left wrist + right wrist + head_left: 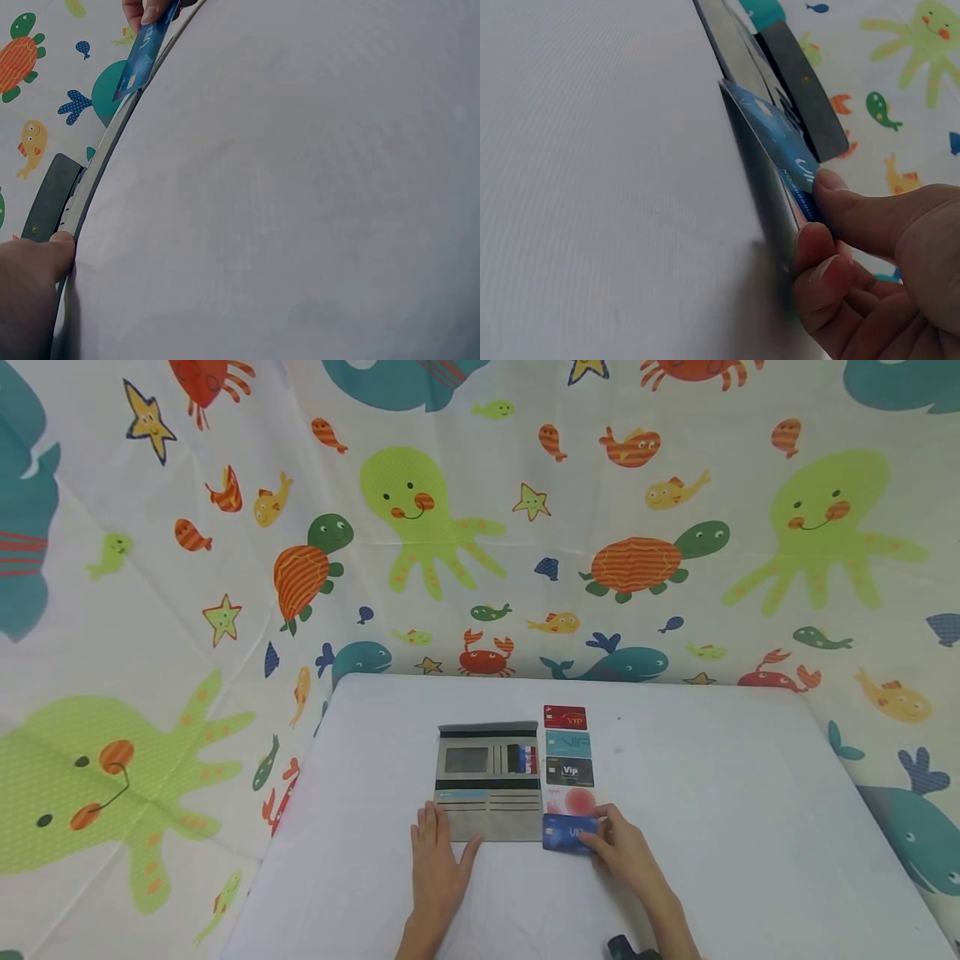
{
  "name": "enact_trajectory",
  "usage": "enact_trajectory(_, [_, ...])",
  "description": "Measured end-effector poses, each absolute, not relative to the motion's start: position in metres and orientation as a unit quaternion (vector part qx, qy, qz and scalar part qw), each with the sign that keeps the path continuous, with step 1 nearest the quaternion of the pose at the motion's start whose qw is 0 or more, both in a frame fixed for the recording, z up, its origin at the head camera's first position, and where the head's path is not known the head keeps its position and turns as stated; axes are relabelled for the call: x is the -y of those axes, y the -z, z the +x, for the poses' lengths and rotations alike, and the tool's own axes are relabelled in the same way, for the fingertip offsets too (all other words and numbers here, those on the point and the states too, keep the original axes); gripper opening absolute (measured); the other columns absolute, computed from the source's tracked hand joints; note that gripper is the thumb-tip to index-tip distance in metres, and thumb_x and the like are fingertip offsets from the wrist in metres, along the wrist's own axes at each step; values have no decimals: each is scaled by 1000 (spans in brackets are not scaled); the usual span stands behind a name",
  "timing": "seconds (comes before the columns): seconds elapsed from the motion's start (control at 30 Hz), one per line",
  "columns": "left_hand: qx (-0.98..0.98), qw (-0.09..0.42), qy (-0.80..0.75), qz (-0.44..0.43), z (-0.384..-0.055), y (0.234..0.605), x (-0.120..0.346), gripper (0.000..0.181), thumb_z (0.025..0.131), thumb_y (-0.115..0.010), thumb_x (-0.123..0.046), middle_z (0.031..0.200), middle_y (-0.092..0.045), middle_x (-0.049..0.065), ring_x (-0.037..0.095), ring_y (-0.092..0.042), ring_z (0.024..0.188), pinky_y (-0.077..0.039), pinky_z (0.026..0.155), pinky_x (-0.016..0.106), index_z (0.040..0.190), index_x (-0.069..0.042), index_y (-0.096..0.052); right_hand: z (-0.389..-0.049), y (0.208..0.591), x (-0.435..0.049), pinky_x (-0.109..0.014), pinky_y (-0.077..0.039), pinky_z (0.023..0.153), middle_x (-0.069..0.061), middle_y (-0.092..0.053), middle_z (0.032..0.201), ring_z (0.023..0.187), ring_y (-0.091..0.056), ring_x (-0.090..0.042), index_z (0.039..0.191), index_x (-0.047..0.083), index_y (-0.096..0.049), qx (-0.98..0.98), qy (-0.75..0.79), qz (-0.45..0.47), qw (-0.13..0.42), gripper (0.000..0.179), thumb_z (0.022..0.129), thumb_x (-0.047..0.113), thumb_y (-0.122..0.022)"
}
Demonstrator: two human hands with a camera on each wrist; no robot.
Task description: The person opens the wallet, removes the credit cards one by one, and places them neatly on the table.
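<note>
A grey wallet (514,823) lies unfolded on the white table, with card slots and a clear window in its upper half. Several small cards sit in the upper slots, and a light blue card edge (461,795) shows in the lower half. My left hand (437,870) rests at the wallet's lower left corner, fingers straight and thumb on its near edge. With thumb and fingers, my right hand (626,852) pinches a blue VIP card (772,135) by its right end. In the right wrist view this card is tilted, its near edge raised off the table.
Above the blue card, a column runs along the wallet's right side: a pink and white card (558,802), a black card (570,772), a teal card (567,744) and a red card (564,717). A dark object (624,947) shows by the right wrist. A sea-animal cloth (480,602) hangs behind.
</note>
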State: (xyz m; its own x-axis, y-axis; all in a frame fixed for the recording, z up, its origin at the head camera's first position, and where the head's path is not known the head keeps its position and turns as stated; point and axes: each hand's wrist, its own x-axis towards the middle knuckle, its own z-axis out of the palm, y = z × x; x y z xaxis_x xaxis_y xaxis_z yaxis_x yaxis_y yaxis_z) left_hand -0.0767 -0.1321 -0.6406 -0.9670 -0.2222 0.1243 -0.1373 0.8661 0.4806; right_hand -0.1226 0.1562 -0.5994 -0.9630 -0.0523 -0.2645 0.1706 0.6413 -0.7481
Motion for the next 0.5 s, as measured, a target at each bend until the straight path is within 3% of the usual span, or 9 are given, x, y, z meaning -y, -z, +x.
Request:
enact_trajectory(0.17, [961, 84, 244, 98, -77, 641, 132, 89, 89, -71, -48, 162, -28, 24, 41, -25, 152, -24, 122, 60, 149, 8, -38, -119, 599, -161, -22, -45, 49, 0, -59, 73, 57, -55, -12, 124, 9, -57, -903, 408, 35, 131, 43, 88, 21, -77])
enact_trajectory(0.5, [961, 68, 247, 102, -77, 639, 132, 89, 89, -70, -48, 164, -26, 22, 39, -22, 154, -21, 123, 59, 151, 7, -36, -117, 593, -160, -21, -41, 52, -2, -56, 73, 61, -50, -13, 125, 1, -51, -916, 382, 33, 118, 51, 85, 16, -79])
